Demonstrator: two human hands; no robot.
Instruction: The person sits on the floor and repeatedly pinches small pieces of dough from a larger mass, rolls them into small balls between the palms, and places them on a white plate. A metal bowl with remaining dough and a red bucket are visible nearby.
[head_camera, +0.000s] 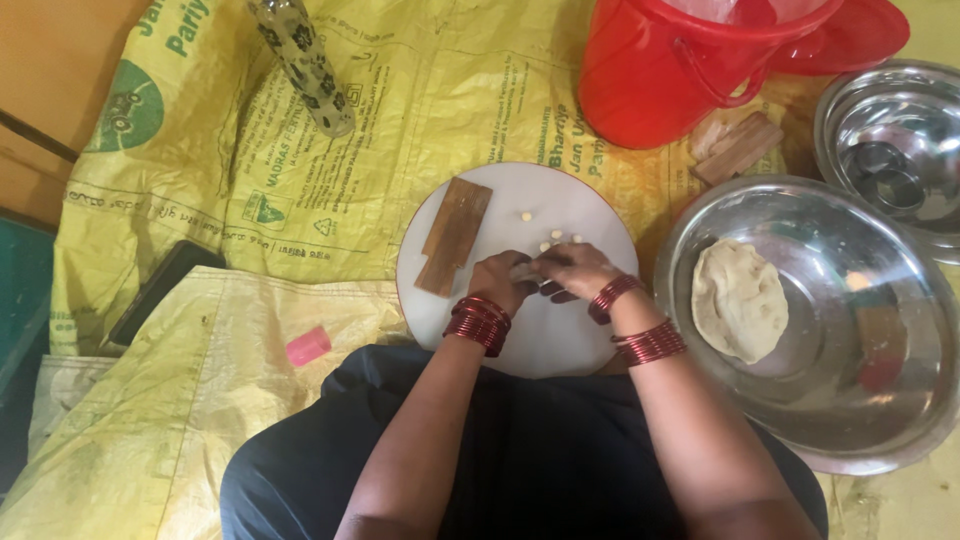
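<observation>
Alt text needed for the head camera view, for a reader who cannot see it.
A person's left hand and right hand meet over a round white board, pinching a small piece of dough. A few tiny dough balls and a wooden strip lie on the board; a steel bowl at right holds a dough lump.

We had both hands over the round white board (545, 340), fingertips meeting on a small bit of dough (527, 270). Left hand (500, 280) & right hand (578, 268) were pinched shut on it, red bangles (480, 322) at both wrists. A few tiny dough balls (556, 237) lay just beyond our fingers; a flat wooden piece (455, 235) rested on the board's left part. To the right, a big steel bowl (800, 400) held a dough lump (738, 298). Red bucket (660, 80) stood beyond, all on yellow sacking (300, 180).
</observation>
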